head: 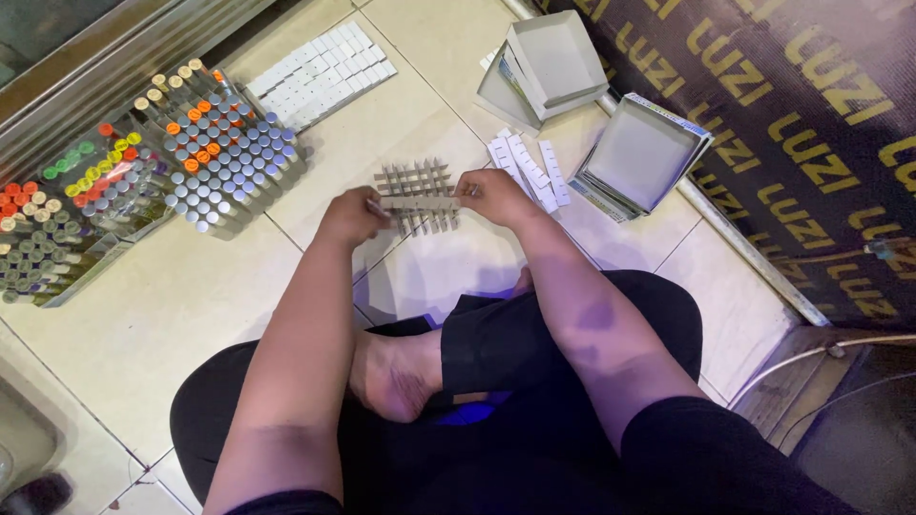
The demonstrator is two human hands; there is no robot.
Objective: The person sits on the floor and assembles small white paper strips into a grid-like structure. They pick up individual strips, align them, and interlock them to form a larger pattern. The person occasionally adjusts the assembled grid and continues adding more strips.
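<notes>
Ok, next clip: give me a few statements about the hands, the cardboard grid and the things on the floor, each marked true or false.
1. Both hands, the left hand and the right hand, hold one cardboard strip across the cardboard grid. True.
2. The grid rests on a wooden table. False: it sits on the tiled floor.
3. The open grey box lies to the right of the grid. True.
4. The capped tubes all have orange caps. False: many are grey, some orange.
5. The person is standing. False: they sit cross-legged.
</notes>
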